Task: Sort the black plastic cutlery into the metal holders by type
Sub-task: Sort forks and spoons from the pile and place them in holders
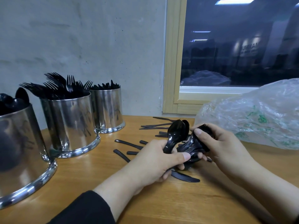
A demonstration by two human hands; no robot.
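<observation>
My left hand (153, 160) grips a bunch of black plastic spoons (177, 130), bowls pointing up. Right beside it, my right hand (221, 143) holds a stack of black forks (198, 140), thumb on top. Under and behind both hands loose black cutlery (129, 144) lies scattered on the wooden table (161, 199), with a knife (185, 177) just below my left hand. At the left stand three metal holders: the nearest (21, 147) holds spoons, the middle one (71, 122) forks, the far one (107, 109) cutlery whose type I cannot tell.
A crumpled clear plastic bag (255, 113) with green print lies at the right, behind my right hand. A grey wall and a window with a pale wooden frame (171, 62) back the table.
</observation>
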